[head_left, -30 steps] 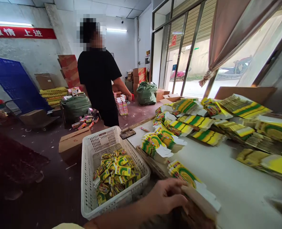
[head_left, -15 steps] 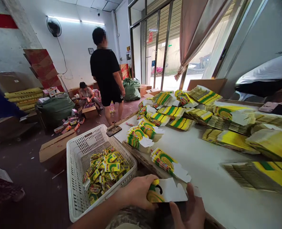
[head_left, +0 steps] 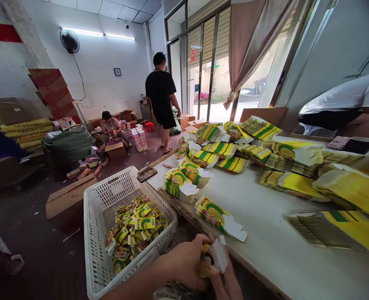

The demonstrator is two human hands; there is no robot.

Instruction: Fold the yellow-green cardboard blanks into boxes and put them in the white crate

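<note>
Between my two hands is a small yellow and white cardboard box (head_left: 217, 256), partly hidden by fingers. My left hand (head_left: 187, 258) grips its yellow end, with a dark round cut-out showing there. At the white flaps, the fingers of my right hand (head_left: 226, 279) press against the card. To the left stands a white plastic basket (head_left: 92, 233) with many small yellow packets (head_left: 140, 225) piled inside. Just beyond my hands, a stack of flat yellow and green cartons (head_left: 217, 214) lies near the table's edge.
The white table (head_left: 259, 233) bears many more carton stacks (head_left: 284, 183) and a phone (head_left: 147, 175) at its corner. A cardboard box (head_left: 67, 198) is on the floor left of the basket. One person in black (head_left: 161, 96) stands beyond; another (head_left: 111, 129) sits; a third (head_left: 343, 98) bends at right.
My hands have brought the box closer together and its white flaps are now bent up. The person in black has walked away toward the door. The view had swung right earlier.
</note>
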